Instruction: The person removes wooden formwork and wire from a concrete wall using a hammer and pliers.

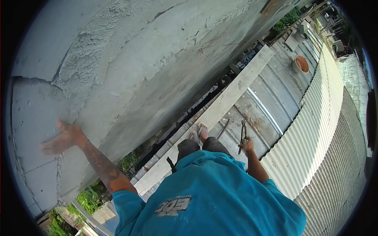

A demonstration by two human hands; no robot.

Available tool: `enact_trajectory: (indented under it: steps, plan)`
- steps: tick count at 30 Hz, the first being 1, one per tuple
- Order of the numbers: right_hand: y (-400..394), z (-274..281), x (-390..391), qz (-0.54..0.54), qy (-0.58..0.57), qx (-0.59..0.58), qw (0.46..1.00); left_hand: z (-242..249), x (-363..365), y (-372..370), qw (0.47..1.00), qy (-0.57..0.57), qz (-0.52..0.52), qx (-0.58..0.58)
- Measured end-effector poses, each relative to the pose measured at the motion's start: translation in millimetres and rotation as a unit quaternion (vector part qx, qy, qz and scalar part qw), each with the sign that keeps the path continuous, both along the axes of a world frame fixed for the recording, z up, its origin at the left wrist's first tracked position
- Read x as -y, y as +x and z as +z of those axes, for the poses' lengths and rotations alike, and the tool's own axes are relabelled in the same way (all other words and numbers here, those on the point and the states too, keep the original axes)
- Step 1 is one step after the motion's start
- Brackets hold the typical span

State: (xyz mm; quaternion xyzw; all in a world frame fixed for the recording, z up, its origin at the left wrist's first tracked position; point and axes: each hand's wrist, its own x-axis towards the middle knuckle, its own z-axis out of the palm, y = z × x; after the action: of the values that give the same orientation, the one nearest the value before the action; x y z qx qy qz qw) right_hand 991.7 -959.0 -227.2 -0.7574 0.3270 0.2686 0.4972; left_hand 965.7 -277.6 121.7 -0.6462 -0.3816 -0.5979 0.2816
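Note:
My left hand [65, 139] is stretched out at the grey block wall [157, 78], its fingers apart and slightly blurred, with nothing in them. Rough mortar covers part of the wall above it. Low at my right side, my right hand [248, 145] is closed around a pair of dark, long-handled pincers [242, 131]. Their head points away from me, over the metal roof. My sandalled feet [199, 133] stand on a long pale plank [232, 92] laid along the wall.
Right of the plank lies a ribbed metal roof [271, 90], with a thin dark bar [223, 128] near my feet. A bucket [300, 64] stands farther along. Corrugated sheets [311, 137] slope at the right. A dark gap [179, 126] runs between plank and wall.

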Motion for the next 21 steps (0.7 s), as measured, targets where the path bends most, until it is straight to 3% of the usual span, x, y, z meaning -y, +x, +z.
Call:
enact_trajectory:
  steps: [10,19,21]
  plan:
    - [-64,17,-3,-0.065,0.006,-0.027,0.998,3,1,0,1.000,0.016,0.017,-0.004]
    - [-166,-8,8,-0.088,-0.097,-0.033,0.991,3,11,-2,1.000,-0.002,-0.011,-0.005]
    - [-172,21,-4,-0.099,-0.112,-0.081,0.985,3,11,-3,1.000,0.000,-0.017,-0.002]
